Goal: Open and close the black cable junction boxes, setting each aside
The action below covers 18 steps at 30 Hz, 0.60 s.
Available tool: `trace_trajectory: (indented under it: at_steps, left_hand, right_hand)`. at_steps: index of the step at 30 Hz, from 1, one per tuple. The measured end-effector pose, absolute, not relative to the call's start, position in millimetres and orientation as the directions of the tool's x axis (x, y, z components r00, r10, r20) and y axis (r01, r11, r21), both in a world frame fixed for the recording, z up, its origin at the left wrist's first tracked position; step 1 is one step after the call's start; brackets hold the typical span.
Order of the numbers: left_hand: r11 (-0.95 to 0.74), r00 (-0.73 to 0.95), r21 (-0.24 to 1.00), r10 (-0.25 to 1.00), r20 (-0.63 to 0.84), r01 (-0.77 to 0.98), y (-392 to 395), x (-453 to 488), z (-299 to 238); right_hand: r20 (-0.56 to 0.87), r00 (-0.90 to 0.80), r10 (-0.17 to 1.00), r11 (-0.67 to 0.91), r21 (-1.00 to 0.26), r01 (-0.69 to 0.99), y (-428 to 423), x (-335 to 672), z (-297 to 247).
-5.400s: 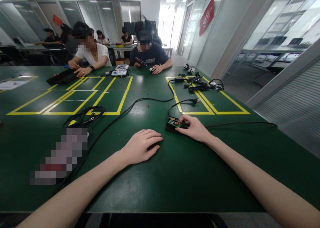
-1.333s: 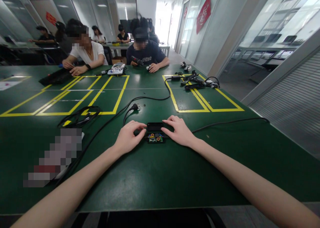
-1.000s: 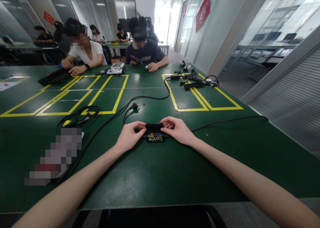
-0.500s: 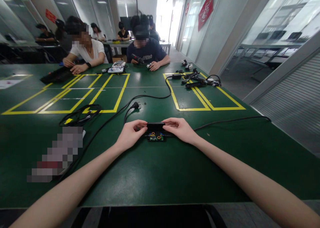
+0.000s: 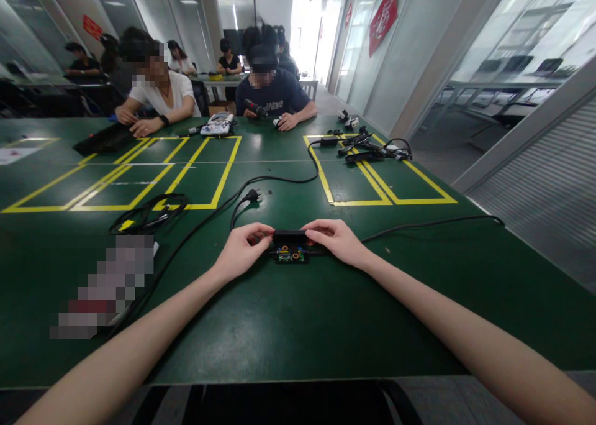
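Observation:
A black plastic cover (image 5: 289,236) is pinched at its two ends between my hands. My left hand (image 5: 244,246) grips its left end with thumb and fingers closed, and my right hand (image 5: 336,242) holds the right end the same way. Directly below and nearer to me, a circuit board (image 5: 291,253) with copper-coloured coils lies in a black lower casing (image 5: 292,262). Black cable leaves the casing on both sides, partly hidden by my hands. A power plug (image 5: 254,196) on a black cord lies just beyond my left hand.
A coiled black cable (image 5: 149,215) and a blurred-out white-edged object (image 5: 112,282) lie on the left. A long cord crosses the green table (image 5: 279,332). Black adapters and cables (image 5: 363,148) lie at the far right. Two people (image 5: 274,95) sit across the table.
The cover is tilted slightly differently and sits a touch lower, close above the board. Both hands keep their hold on it.

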<state>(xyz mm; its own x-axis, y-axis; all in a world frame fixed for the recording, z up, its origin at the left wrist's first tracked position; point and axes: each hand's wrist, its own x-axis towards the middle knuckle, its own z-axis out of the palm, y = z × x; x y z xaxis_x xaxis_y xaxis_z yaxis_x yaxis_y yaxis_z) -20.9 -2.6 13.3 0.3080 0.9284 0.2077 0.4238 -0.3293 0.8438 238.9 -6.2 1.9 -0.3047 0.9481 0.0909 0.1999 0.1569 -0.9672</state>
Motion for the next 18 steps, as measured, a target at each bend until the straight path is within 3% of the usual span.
trace_trajectory:
  at_steps: [9, 18]
  left_hand:
    - [-0.287, 0.325, 0.891, 0.930, 0.171, 0.352, -5.0, -20.7, 17.6]
    - [-0.320, 0.356, 0.884, 0.914, 0.194, 0.340, -7.4, -20.9, 21.9]
  right_hand:
    - [0.078, -0.365, 0.928, 0.154, -0.971, 0.185, -9.1, 241.0, 3.3]
    - [0.166, -0.467, 0.869, 0.285, -0.938, 0.196, -11.1, 243.4, 6.7]
